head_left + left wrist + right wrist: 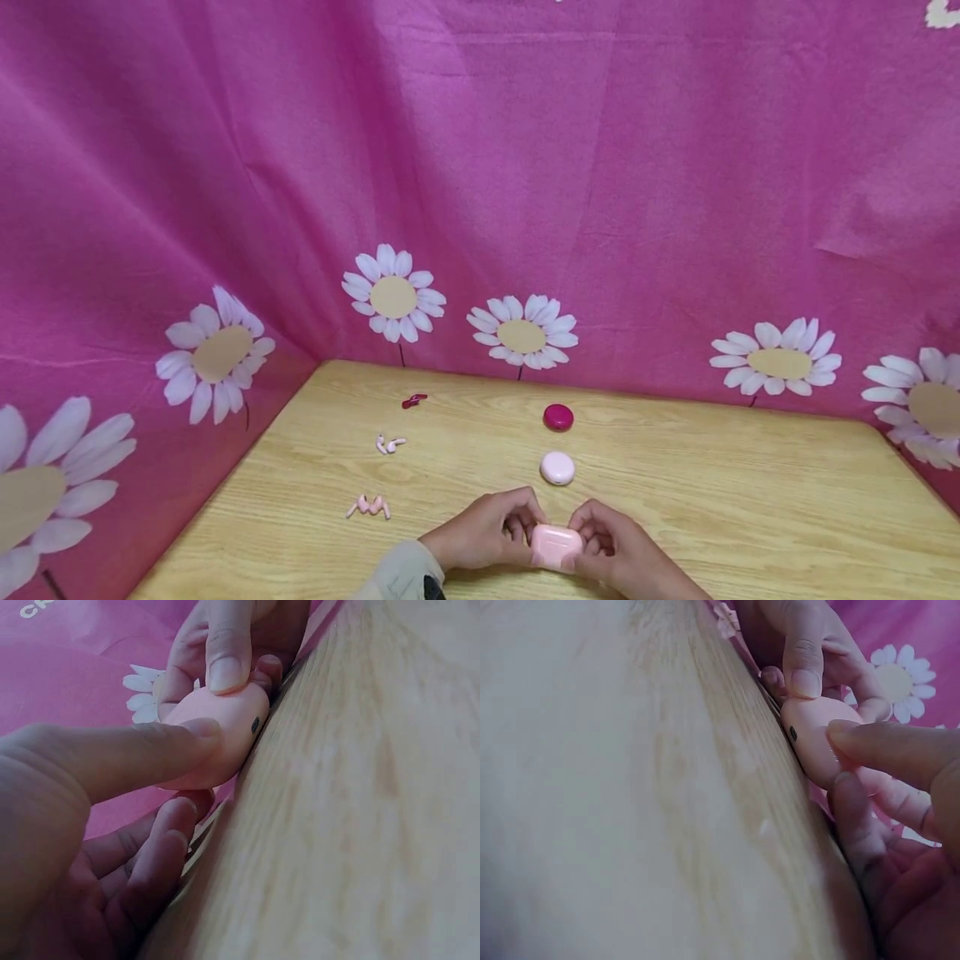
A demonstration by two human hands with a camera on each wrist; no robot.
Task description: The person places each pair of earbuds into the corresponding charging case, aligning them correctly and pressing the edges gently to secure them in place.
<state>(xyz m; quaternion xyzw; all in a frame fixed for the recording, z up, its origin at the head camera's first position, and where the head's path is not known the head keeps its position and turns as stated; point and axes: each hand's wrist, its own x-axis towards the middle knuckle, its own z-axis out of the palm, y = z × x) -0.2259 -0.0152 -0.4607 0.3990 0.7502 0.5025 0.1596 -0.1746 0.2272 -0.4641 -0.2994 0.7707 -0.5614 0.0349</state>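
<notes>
Pinching pink case (557, 546) from both sides: left hand (491, 527), right hand (618, 542). Case seemingly closed; pink earbuds (363, 503), pale earbuds (392, 447), magenta earbuds (412, 402) on table (712, 483), unstowed.

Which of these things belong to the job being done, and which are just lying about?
In the job:
pink case, held by the left grip and right grip
pink earbuds, probably, by matching colour; untouched

Lying about, untouched, though perhaps also wanted:
pale case
magenta case
pale earbuds
magenta earbuds
</notes>
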